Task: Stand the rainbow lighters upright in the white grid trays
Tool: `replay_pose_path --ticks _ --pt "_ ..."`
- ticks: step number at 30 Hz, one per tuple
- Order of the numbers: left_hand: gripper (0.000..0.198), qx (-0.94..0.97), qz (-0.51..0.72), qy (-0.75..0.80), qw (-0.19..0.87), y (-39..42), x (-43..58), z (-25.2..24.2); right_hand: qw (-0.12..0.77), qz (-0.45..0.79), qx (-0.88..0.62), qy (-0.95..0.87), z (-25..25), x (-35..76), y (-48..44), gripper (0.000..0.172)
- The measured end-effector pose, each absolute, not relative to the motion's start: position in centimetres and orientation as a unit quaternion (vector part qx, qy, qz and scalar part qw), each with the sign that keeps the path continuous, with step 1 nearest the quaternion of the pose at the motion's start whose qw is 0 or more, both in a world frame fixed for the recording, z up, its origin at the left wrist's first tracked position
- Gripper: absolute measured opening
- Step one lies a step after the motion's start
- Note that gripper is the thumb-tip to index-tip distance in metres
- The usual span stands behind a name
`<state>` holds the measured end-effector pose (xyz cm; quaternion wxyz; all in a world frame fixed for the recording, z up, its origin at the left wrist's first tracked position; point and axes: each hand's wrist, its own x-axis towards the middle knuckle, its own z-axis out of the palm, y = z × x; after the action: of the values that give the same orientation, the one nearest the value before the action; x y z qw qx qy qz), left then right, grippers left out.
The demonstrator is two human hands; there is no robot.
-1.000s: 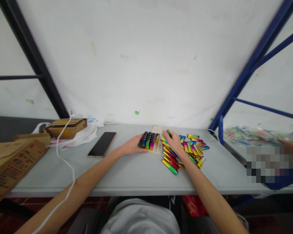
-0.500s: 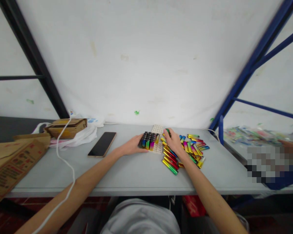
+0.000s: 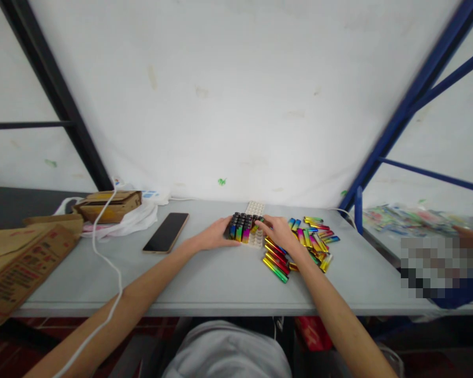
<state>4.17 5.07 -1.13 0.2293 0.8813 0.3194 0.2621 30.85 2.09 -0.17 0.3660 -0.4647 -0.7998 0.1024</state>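
Our left hand [image 3: 215, 237], fingers loosely curled against the standing lighters [image 3: 242, 227], braces the white slotted tray [image 3: 255, 207]. It is best held firm while our right hand [image 3: 278, 233], apparently pinching a lighter [image 3: 260, 219], seats it upright. A second ago that hand was further right, by the loose lighters [image 3: 311, 241].

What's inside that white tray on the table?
Rainbow-coloured lighters stand upright in the white tray, filling its near holes; the far holes are empty. The right hand covers the right edge, so those holes are hidden.
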Motion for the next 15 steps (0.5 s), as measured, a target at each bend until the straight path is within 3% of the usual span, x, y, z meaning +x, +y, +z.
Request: replay_pose_path --ticks 7,15 --pt "0.085 0.885 0.267 0.308 0.223 5.2 4.1 -1.2 0.279 0.088 -0.431 -0.854 0.2 31.7 2.1 0.043" --pt "0.084 0.888 0.260 0.310 0.218 5.4 4.1 -1.3 0.125 -0.039 -0.538 -0.833 0.7 30.1 2.0 0.051"
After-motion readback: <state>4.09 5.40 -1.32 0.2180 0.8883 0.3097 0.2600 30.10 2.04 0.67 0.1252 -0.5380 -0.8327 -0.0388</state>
